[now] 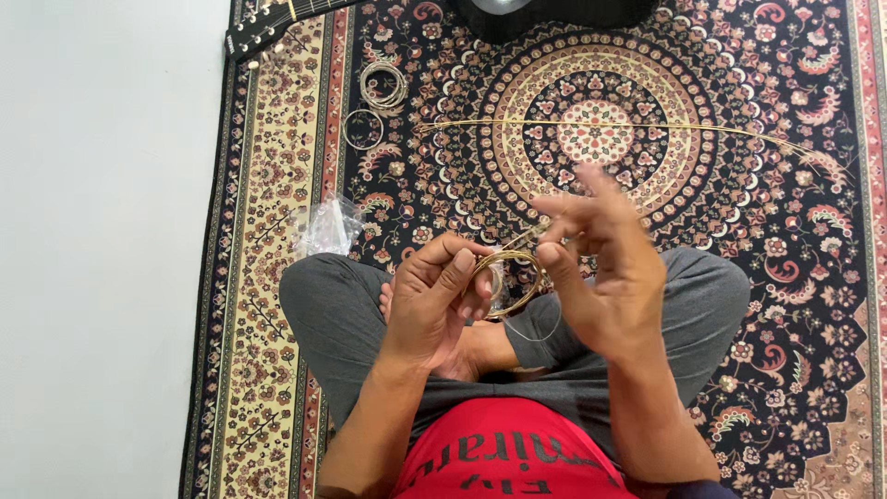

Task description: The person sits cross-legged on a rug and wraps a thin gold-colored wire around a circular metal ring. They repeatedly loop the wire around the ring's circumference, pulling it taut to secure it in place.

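Brass-coloured wire, wound into a small coil (511, 282), sits pinched between the thumb and fingers of the left hand (434, 300), which is closed on its left edge and holds it up over the lap, presumably so the loops stay together and do not spring apart. The right hand (605, 268) is just right of the coil, its thumb touching the rim while the other fingers are spread and blurred above, not clamped on anything; it looks placed to pick at a loose end. A thin strand hangs in a loop below the coil, toward the crossed legs in grey trousers (337, 310).

Farther out, a patterned carpet (785, 185) covers the floor. A crumpled clear plastic bag (328, 226) lies near the left knee. Beyond it, on the far left, two more coils of wire (374, 102) rest flat, apart from the one in hand. Long straight strands (601, 125) stretch across the far middle, and a guitar head (263, 28) pokes in at the far left corner.
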